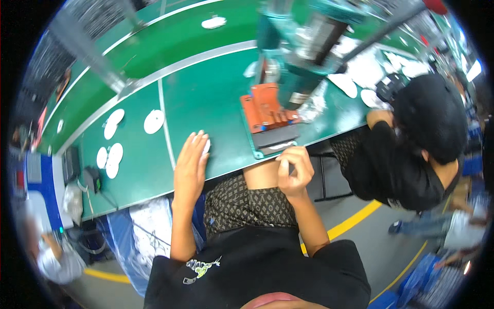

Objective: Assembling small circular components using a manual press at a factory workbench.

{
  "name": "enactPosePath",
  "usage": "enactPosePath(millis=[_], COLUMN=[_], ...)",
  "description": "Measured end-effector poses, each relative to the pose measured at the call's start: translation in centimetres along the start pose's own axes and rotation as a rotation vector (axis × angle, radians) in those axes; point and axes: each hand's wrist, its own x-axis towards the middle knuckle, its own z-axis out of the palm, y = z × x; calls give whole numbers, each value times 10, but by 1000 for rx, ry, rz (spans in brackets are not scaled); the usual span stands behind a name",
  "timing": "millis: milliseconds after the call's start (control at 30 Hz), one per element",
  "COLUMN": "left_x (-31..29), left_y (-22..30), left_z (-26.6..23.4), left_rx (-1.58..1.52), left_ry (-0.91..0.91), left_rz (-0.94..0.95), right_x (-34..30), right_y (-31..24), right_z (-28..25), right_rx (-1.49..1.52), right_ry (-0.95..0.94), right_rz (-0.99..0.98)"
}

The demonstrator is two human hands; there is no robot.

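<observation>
My left hand [191, 162] lies on the green table with its fingers stretched out and close together. The edge of a white round piece [207, 147] shows beside and partly under those fingers. My right hand [295, 170] is closed, its fingertips curled in at the front of a teal bench press [314, 51]. Whatever those fingers hold, if anything, is hidden. Just beyond them is the press's orange fixture [267, 105], with a dark grey block [275, 137] on its near side. A thin white edge shows by the block, near my right fingers.
Several white discs [154, 121] lie on the left of the table [216, 98]. White parts and clear plastic [312, 105] are right of the press. A co-worker in a black cap [429, 116] sits close on the right. A blue-lined bin [146, 232] stands below the table edge.
</observation>
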Motion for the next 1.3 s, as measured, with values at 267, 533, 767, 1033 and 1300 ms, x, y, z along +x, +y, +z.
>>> enactPosePath(millis=[267,533,767,1033,1300], left_x=[-3,-8,-20,-16,-22], left_y=[5,-3,-4,-15,-9], left_z=[6,6,5,11,14], left_rx=[-100,-214,-43,97,-131], left_ry=[66,62,181,241,284], left_rz=[-42,-16,55,186,100], right_x=[59,58,49,82,68], right_y=[73,159,216,192,200], right_z=[-6,-14,-27,-38,-33], right_rx=[-68,-473,-200,-163,-287], right_ry=[439,-515,-367,-828,-613], right_rz=[485,460,379,526,16])
